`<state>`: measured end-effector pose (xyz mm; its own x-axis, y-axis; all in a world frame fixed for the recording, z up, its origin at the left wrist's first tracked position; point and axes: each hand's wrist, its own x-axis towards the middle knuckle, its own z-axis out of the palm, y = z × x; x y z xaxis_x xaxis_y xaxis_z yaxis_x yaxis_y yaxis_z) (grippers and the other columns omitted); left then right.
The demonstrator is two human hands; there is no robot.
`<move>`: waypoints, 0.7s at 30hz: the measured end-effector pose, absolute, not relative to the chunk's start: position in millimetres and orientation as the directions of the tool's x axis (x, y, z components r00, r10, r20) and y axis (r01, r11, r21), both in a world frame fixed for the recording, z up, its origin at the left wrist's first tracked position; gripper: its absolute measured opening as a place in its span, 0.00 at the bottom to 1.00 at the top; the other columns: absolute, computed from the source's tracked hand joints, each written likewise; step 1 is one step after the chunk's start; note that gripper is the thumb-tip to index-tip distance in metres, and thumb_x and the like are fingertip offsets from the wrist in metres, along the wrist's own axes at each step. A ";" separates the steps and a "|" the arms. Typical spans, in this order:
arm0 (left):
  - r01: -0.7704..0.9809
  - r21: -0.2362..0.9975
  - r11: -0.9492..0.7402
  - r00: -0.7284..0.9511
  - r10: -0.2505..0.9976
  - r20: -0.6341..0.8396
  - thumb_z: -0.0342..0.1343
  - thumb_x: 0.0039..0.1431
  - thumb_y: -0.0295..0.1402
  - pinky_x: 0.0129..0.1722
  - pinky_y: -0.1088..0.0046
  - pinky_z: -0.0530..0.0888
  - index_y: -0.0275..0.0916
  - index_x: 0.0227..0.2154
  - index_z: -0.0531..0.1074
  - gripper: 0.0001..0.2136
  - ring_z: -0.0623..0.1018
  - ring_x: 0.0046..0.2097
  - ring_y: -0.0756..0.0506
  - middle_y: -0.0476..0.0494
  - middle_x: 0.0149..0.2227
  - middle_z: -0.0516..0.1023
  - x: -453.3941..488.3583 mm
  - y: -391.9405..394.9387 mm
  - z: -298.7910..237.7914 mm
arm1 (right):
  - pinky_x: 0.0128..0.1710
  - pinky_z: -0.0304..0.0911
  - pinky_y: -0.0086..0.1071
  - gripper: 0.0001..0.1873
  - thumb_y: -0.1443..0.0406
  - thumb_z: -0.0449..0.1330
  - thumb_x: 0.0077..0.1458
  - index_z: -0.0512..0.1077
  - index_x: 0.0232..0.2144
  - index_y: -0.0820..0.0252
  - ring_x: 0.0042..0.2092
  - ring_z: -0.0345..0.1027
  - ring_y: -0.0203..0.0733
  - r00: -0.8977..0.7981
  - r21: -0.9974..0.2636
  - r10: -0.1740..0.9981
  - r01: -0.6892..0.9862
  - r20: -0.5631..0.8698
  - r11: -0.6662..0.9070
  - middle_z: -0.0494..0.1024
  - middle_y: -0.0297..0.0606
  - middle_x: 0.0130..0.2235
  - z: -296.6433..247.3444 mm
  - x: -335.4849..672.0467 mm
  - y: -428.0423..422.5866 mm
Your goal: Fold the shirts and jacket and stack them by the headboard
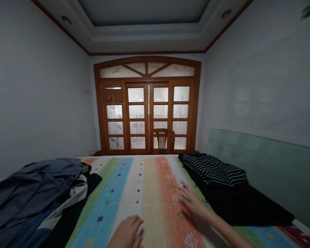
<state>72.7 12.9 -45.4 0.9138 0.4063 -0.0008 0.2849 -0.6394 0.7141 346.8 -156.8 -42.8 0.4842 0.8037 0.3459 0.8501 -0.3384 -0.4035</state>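
My right hand (193, 203) lies flat with fingers stretched out on the striped, many-coloured bed cover (142, 193), close to the edge of a folded black garment (237, 203). On top of that black cloth sits a folded black-and-white striped garment (214, 168). My left hand (127, 232) rests low on the cover near the bottom edge, fingers curled loosely against the fabric, holding nothing I can make out.
A heap of unfolded clothes (36, 196), blue-grey, white and black, lies on the bed's left side. A pale green headboard (268, 172) runs along the right wall. A wooden chair (163, 139) stands before the wooden glazed doors (147, 113) at the far end.
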 end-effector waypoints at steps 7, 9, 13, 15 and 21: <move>0.318 0.221 -0.922 0.946 0.323 -0.016 0.41 0.54 0.39 0.57 0.60 0.49 0.32 0.54 0.53 0.25 0.50 0.59 0.42 0.35 0.59 0.48 120.0 29.9 -46.5 | 0.56 0.40 0.43 0.28 0.58 0.43 0.54 0.55 0.54 0.69 0.58 0.42 0.48 0.500 -0.210 0.865 0.852 0.049 -0.480 0.51 0.48 0.57 -72.0 291.2 -136.4; 0.352 0.202 -0.914 0.935 0.354 -0.024 0.39 0.56 0.41 0.57 0.59 0.49 0.32 0.54 0.52 0.25 0.49 0.59 0.42 0.35 0.59 0.48 119.0 32.0 -50.0 | 0.56 0.41 0.44 0.27 0.58 0.42 0.55 0.56 0.54 0.68 0.58 0.42 0.47 0.503 -0.193 0.861 0.855 0.081 -0.482 0.52 0.47 0.57 -76.4 291.9 -136.7; 0.375 0.182 -0.909 0.924 0.381 0.003 0.39 0.56 0.39 0.56 0.60 0.50 0.35 0.54 0.53 0.23 0.50 0.59 0.43 0.37 0.59 0.49 116.0 32.9 -55.7 | 0.55 0.43 0.45 0.26 0.59 0.42 0.55 0.58 0.52 0.66 0.58 0.44 0.47 0.501 -0.191 0.855 0.860 0.136 -0.473 0.54 0.46 0.56 -80.9 293.6 -137.7; 0.374 0.187 -0.908 0.923 0.384 0.022 0.40 0.56 0.38 0.56 0.60 0.51 0.35 0.53 0.55 0.23 0.52 0.59 0.43 0.37 0.58 0.51 116.2 33.5 -58.5 | 0.55 0.44 0.44 0.25 0.60 0.43 0.54 0.59 0.52 0.66 0.57 0.46 0.48 0.497 -0.187 0.855 0.863 0.152 -0.468 0.55 0.46 0.56 -81.7 293.4 -137.9; 0.359 0.212 -0.909 0.923 0.379 0.066 0.41 0.55 0.37 0.56 0.59 0.52 0.34 0.52 0.57 0.22 0.53 0.58 0.42 0.36 0.58 0.53 115.4 31.2 -60.3 | 0.54 0.47 0.44 0.24 0.61 0.44 0.54 0.60 0.51 0.66 0.56 0.49 0.48 0.467 -0.126 0.867 0.883 0.171 -0.451 0.57 0.47 0.55 -84.2 294.9 -138.3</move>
